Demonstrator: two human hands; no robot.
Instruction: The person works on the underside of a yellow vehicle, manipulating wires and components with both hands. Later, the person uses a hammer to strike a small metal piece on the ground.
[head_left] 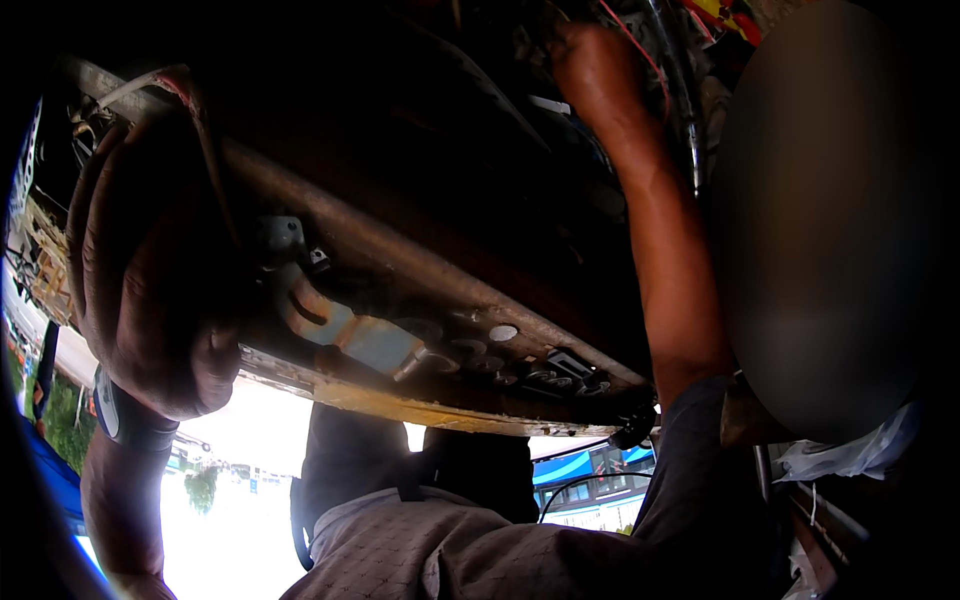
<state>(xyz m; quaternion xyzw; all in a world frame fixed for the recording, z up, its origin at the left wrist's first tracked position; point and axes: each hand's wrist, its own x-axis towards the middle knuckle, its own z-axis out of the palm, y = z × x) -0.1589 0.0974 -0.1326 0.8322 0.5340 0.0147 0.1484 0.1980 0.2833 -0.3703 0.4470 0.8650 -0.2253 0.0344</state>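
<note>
My left hand (150, 290), large and mostly in shadow, is at the left end of a rusty metal beam (400, 270). Its fingers are bent and pressed together, and darkness hides what they hold. A pale, bent cable or hose (150, 85) passes just above it. On the beam beside this hand is a yellowish metal bracket with a curved slot (350, 335). My right arm reaches far up into the dark machine space. There my right hand (600, 70) is closed, its fingertips hidden among wires, including a thin red one (640, 50).
A black hose (690, 120) runs beside my right forearm. A large blurred oval (830, 220) fills the right side. Below it lies crumpled clear plastic (850, 455). A yellowish edge (400, 402) runs along the beam's lower side, near my legs. Bright outdoors shows beyond.
</note>
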